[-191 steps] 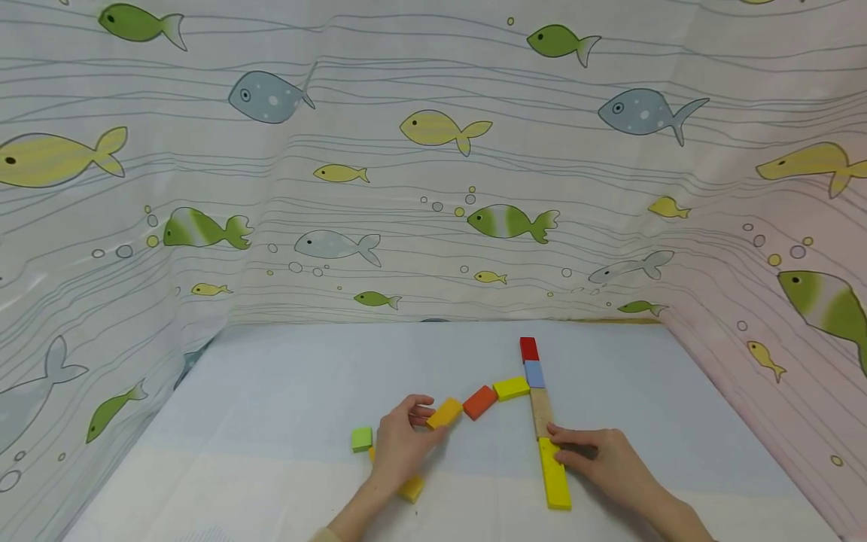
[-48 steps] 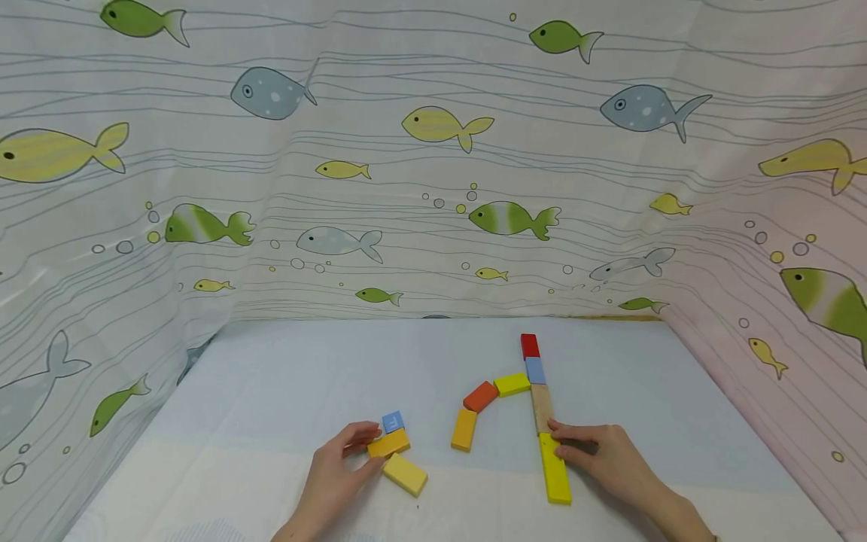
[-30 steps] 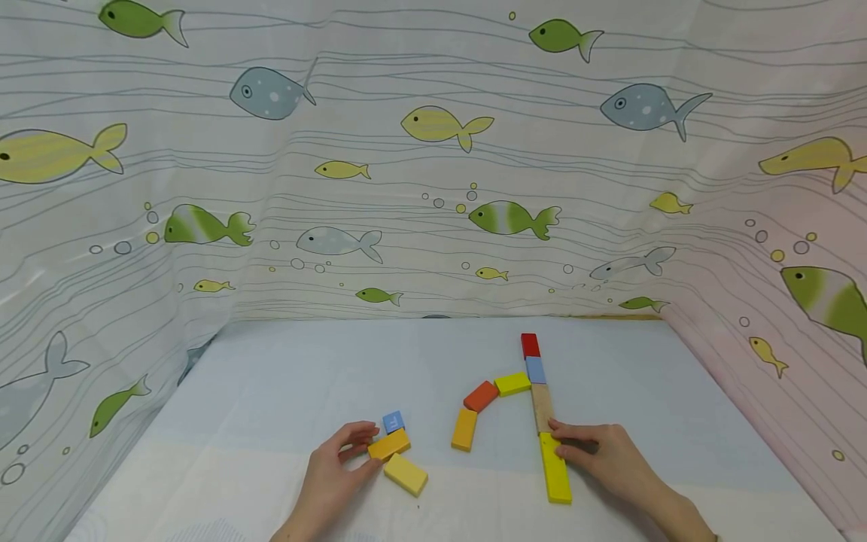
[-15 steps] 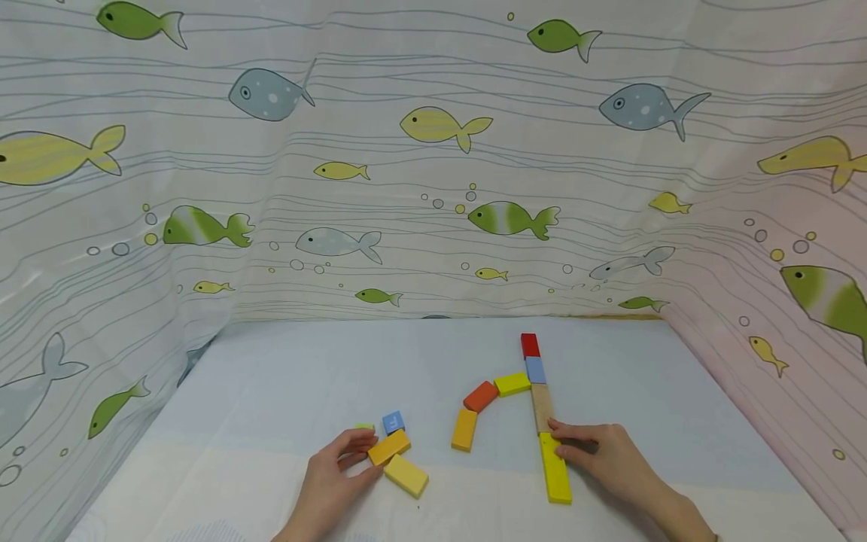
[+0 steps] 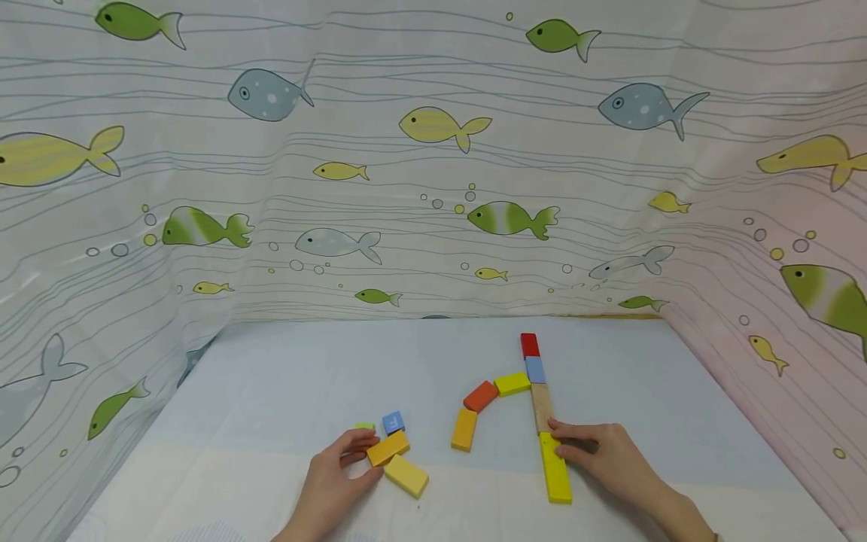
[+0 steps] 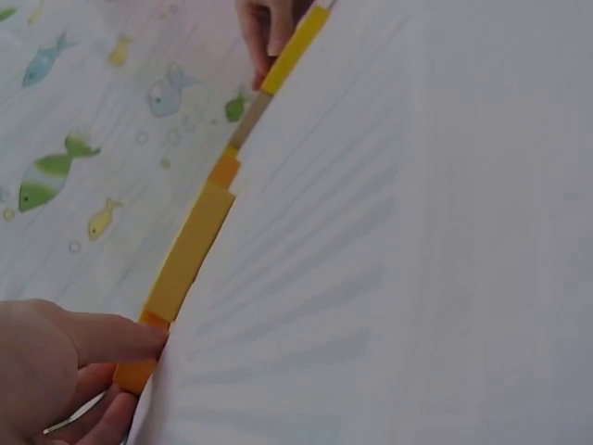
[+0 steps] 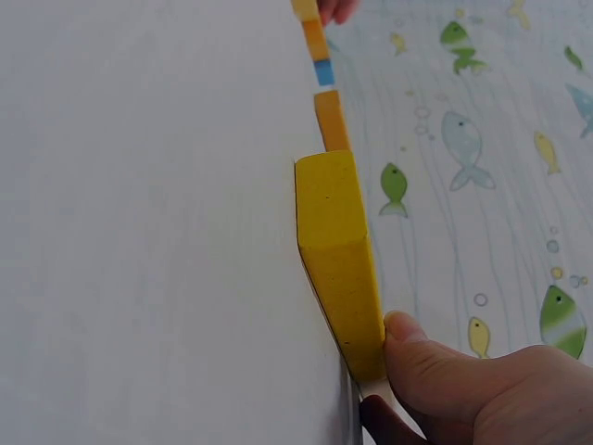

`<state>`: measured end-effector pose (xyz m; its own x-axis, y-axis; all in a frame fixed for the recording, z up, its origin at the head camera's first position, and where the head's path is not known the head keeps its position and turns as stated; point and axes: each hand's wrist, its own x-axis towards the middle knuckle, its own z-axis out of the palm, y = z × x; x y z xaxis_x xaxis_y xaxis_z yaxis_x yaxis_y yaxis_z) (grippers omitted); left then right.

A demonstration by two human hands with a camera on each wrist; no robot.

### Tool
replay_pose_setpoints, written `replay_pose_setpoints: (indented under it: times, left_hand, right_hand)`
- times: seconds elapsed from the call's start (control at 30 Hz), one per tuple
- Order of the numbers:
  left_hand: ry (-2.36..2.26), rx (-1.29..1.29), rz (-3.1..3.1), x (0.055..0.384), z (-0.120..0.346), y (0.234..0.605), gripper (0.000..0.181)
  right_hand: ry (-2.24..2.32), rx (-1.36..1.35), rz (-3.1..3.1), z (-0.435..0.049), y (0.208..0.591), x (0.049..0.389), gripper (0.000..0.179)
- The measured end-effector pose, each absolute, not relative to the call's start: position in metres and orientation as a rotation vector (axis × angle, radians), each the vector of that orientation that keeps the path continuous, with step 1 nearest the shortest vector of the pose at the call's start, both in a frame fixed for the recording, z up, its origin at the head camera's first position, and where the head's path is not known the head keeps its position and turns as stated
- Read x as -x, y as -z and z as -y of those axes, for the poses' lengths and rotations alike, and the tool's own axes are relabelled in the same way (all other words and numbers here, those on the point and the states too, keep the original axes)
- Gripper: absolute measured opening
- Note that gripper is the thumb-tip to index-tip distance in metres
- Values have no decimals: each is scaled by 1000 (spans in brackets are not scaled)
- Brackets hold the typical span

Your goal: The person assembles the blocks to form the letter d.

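In the head view my left hand point(image 5: 335, 476) holds an orange block point(image 5: 388, 449) between thumb and fingers. A pale yellow block point(image 5: 406, 476) lies against its near side, a blue block point(image 5: 393, 422) just behind it. Part of a green block point(image 5: 365, 426) shows past my fingers. My right hand point(image 5: 612, 457) rests against the right side of a column: index finger by the plain wooden block point(image 5: 542, 408), thumb on the long yellow block point(image 5: 555, 468). The right wrist view shows that thumb on the yellow block's side point(image 7: 347, 287).
A blue block point(image 5: 535, 369) and a red block point(image 5: 530, 345) top the column. From its left side curve a yellow block point(image 5: 512, 385), a red-orange block point(image 5: 481, 397) and an orange block point(image 5: 463, 430). Fish-print cloth point(image 5: 433, 188) hangs behind the white table point(image 5: 298, 376).
My left hand placed an orange block below the red-orange one, then went left to another orange block. Lately it barely shifts, and a green block's edge has appeared. My right hand stays put.
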<state>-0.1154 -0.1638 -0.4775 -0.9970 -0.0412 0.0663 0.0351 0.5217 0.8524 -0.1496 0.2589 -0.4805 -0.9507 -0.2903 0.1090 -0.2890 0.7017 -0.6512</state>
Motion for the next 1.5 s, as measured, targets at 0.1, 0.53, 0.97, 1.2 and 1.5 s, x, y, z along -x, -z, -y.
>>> replay_pose_setpoints:
  times: [0.1,0.53,0.97,1.2,1.5]
  left_hand:
    - [1528,-20,2652,116,164,480,48]
    - [1591,-41,2611,114,169,480,48]
    - [1766,39,2608,113,169,472,52]
    - [1839,249,2589,110,163,469,51]
    - [1774,425,2657,112,149,469,45]
  right_hand:
    - [1120,487,-2884,-259,480,150,34]
    - [1116,530,-2893,-260,481,149,34]
    - [1115,553,-2893,-261,481,149,36]
    - [1118,531,-2882,-261,481,149,36]
    - [1124,540,-2889,-261,481,148,35]
